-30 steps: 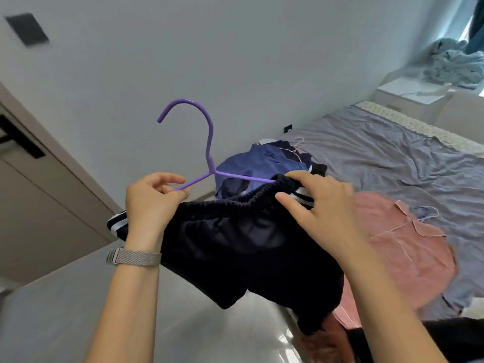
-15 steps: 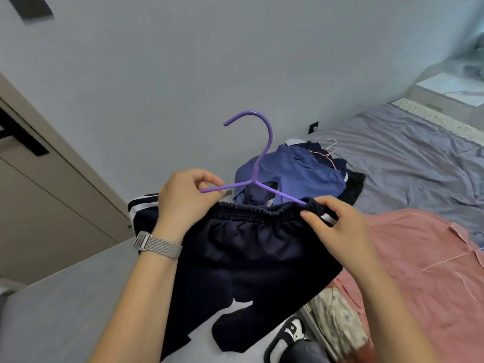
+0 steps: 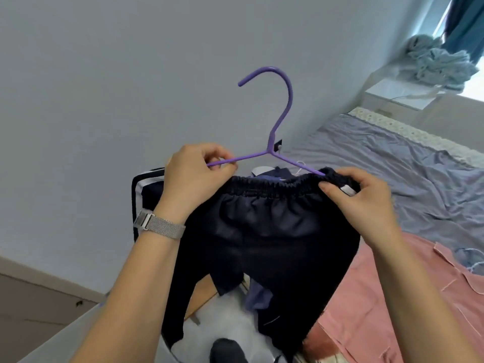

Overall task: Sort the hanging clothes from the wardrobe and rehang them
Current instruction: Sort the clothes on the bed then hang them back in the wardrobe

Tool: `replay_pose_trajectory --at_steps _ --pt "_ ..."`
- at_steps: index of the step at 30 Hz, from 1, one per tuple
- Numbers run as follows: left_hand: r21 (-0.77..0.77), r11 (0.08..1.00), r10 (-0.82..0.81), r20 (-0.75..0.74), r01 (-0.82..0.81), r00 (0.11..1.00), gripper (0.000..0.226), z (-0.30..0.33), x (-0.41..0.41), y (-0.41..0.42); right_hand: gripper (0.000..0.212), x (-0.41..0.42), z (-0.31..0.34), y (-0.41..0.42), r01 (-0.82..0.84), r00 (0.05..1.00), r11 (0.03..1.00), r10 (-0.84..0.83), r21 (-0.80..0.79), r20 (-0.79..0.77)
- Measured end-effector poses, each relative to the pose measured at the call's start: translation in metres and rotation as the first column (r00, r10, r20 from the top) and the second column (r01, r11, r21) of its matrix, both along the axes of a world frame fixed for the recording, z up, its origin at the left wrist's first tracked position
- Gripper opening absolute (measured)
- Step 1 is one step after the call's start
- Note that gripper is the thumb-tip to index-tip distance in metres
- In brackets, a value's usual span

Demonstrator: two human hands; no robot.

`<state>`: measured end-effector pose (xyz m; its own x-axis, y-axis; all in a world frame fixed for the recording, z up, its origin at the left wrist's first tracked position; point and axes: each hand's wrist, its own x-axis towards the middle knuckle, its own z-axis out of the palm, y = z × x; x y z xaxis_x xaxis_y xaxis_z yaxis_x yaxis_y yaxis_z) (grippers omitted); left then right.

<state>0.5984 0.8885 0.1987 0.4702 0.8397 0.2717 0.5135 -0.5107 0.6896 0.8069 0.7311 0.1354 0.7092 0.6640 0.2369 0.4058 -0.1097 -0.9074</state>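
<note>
Hanging item: dark trousers [image 3: 264, 231], waistband running left–right under purple hanger [image 3: 277, 142]. Left hand [image 3: 193, 179] pinches the hanger's left arm; right hand [image 3: 366, 200] pinches the waistband's right end.

Bed [image 3: 408, 163] covered by a wrinkled grey-lilac sheet [image 3: 366, 153]. A pink garment [image 3: 372, 305] is spread flat on its near part. A lace-trimmed edge [image 3: 408, 132] is seen along the far side.
</note>
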Motion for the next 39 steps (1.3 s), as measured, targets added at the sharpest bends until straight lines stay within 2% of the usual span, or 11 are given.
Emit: replay_pose_trajectory --at_steps 3,8,11,15,20,25,29,31,34,37,39 --pt "0.014 0.985 -0.170 0.019 0.170 0.985 0.007 0.011 0.031 0.040 0.023 0.035 0.018 0.026 0.010 0.998 1.000 -0.011 0.014 0.065" --pt "-0.110 0.928 -0.370 -0.180 0.356 0.911 0.017 -0.057 0.081 0.107 0.019 0.067 -0.043 0.060 0.073 0.997 0.986 -0.072 -0.151 0.011" --pt "-0.196 0.902 -0.429 -0.293 0.386 0.854 0.021 -0.105 0.114 0.151 0.019 0.077 -0.092 0.086 0.114 0.989 0.954 -0.134 -0.276 -0.055" --pt "-0.212 0.910 -0.414 -0.400 0.357 0.818 0.017 -0.137 0.161 0.209 0.020 0.099 -0.126 0.131 0.145 0.984 0.903 -0.174 -0.405 -0.036" --pt "-0.274 0.833 -0.552 -0.367 0.480 0.749 0.024 -0.180 0.226 0.263 0.041 0.120 -0.155 0.164 0.209 0.968 0.794 -0.249 -0.571 0.009" --pt "-0.328 0.804 -0.593 -0.393 0.496 0.702 0.018 -0.233 0.291 0.288 0.029 0.124 -0.193 0.156 0.161 0.895 0.690 -0.403 -0.705 -0.190" --pt "-0.365 0.795 -0.607 -0.449 0.485 0.656 0.022 -0.274 0.333 0.295 0.025 0.130 -0.209 0.153 0.107 0.864 0.663 -0.430 -0.741 -0.260" --pt "-0.343 0.802 -0.597 -0.481 0.489 0.642 0.032 -0.291 0.349 0.297 0.022 0.135 -0.215 0.151 0.096 0.850 0.659 -0.444 -0.746 -0.284" --pt "-0.310 0.792 -0.592 -0.601 0.526 0.537 0.046 -0.315 0.369 0.300 0.021 0.143 -0.223 0.144 0.099 0.835 0.643 -0.469 -0.759 -0.288" --pt "-0.277 0.784 -0.537 -0.751 0.555 0.384 0.031 -0.340 0.389 0.304 0.020 0.149 -0.238 0.130 0.105 0.804 0.623 -0.512 -0.776 -0.303" --pt "-0.270 0.810 -0.485 -0.808 0.520 0.336 0.033 -0.345 0.394 0.303 0.021 0.149 -0.247 0.124 0.100 0.790 0.614 -0.528 -0.783 -0.313"
